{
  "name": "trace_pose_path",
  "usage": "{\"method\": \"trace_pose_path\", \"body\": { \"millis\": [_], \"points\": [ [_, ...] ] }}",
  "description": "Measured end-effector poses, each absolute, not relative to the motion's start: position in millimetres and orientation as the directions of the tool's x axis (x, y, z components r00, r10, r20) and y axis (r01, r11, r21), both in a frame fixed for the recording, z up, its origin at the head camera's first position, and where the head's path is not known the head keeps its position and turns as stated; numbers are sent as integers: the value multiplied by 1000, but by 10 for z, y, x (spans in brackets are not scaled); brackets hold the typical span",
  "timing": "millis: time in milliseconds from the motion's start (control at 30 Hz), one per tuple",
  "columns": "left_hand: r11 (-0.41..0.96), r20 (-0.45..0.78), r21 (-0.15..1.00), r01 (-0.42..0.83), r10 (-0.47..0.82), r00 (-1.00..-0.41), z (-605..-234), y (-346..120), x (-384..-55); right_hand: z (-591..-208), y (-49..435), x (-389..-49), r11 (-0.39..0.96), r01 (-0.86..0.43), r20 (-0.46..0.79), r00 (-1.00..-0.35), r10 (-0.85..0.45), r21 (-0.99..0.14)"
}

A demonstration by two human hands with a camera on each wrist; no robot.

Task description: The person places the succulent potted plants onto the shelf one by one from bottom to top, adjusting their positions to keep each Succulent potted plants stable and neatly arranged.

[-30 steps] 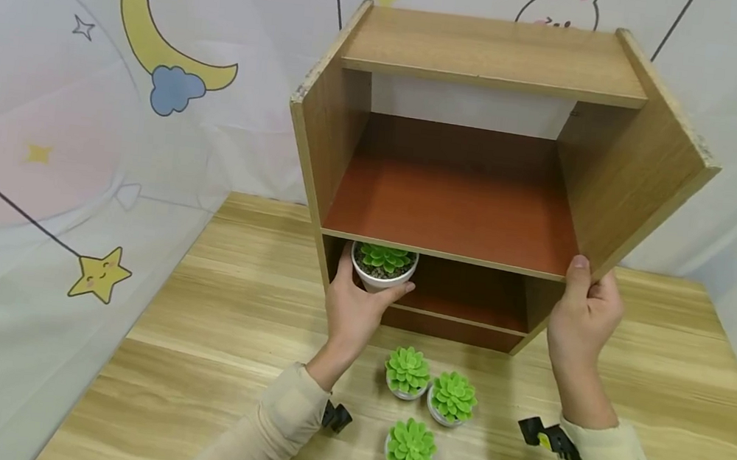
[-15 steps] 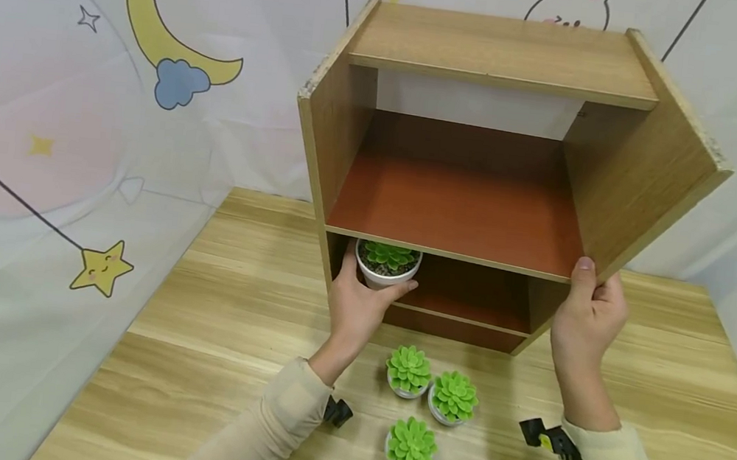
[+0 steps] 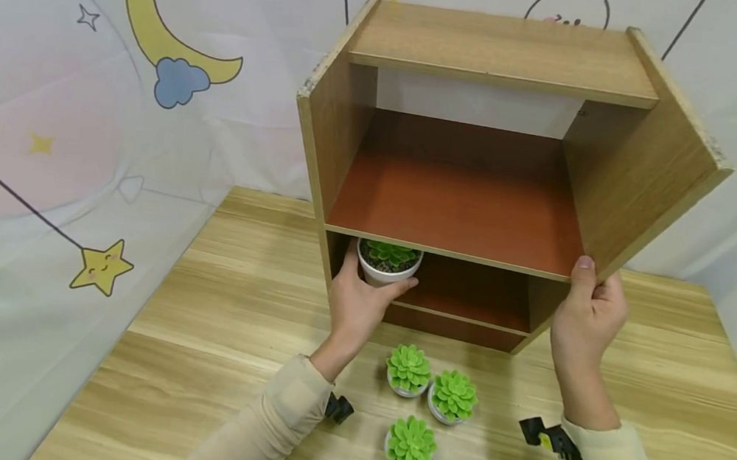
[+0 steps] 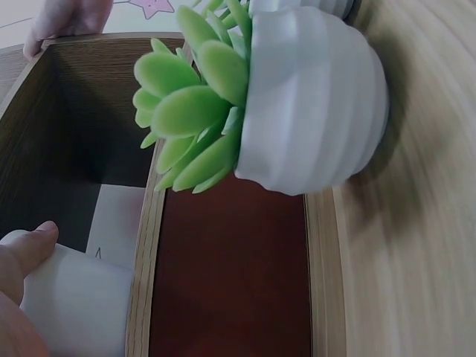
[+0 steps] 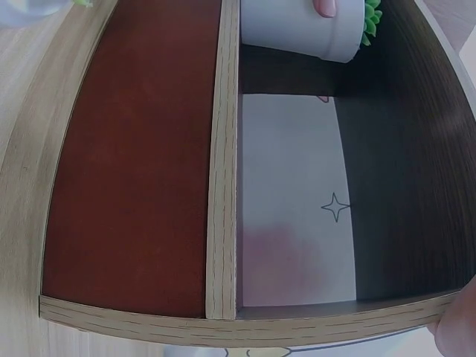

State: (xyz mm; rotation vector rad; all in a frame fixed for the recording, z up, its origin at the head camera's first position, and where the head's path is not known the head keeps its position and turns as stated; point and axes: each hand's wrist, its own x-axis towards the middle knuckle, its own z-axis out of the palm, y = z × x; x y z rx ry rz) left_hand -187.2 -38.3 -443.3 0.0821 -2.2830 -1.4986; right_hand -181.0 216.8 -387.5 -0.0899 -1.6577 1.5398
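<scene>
My left hand (image 3: 360,303) grips a white pot with a green succulent (image 3: 389,263) at the left end of the shelf unit's lower compartment. In the left wrist view its thumb lies against the white pot (image 4: 78,301); the right wrist view shows the same pot (image 5: 297,30) on the compartment floor or just over it, I cannot tell which. The shelf unit (image 3: 452,257) is wooden with red-brown boards. My right hand (image 3: 586,318) holds the unit's right side panel, thumb on the front edge by the middle shelf.
Three more succulents in white pots stand on the wooden table in front of the unit: one at left (image 3: 407,369), one at right (image 3: 453,397) and one nearest me (image 3: 410,446). A printed cloth (image 3: 171,137) hangs behind and at the left.
The head view has shifted slightly. Both hands keep their holds, and the potted succulent stays at the left end of the lower compartment.
</scene>
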Motion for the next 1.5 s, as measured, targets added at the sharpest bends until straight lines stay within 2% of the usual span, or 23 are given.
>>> {"method": "trace_pose_path", "body": {
  "millis": [200, 533, 767, 1233, 1500],
  "points": [
    [431, 307, 885, 174, -259, -916, -4414, -392, -1881, -3867, 2160, -1815, 245, -483, 527, -624, 577, -840],
    [454, 298, 877, 157, -258, -919, -4406, -386, -1884, -3856, 2167, -1800, 248, -485, 533, -638, 556, -839],
    [461, 289, 875, 145, -259, -922, -4428, -390, -1872, -3864, 2158, -1787, 212, -436, 472, -664, 579, -874],
    [446, 281, 884, 142, -263, -923, -4393, -390, -1856, -3836, 2148, -1788, 246, -480, 528, -640, 558, -842],
    [444, 263, 886, 134, -242, -934, -4391, -388, -1840, -3713, 2060, -1702, 239, -458, 507, -652, 564, -856]
  ]
}}
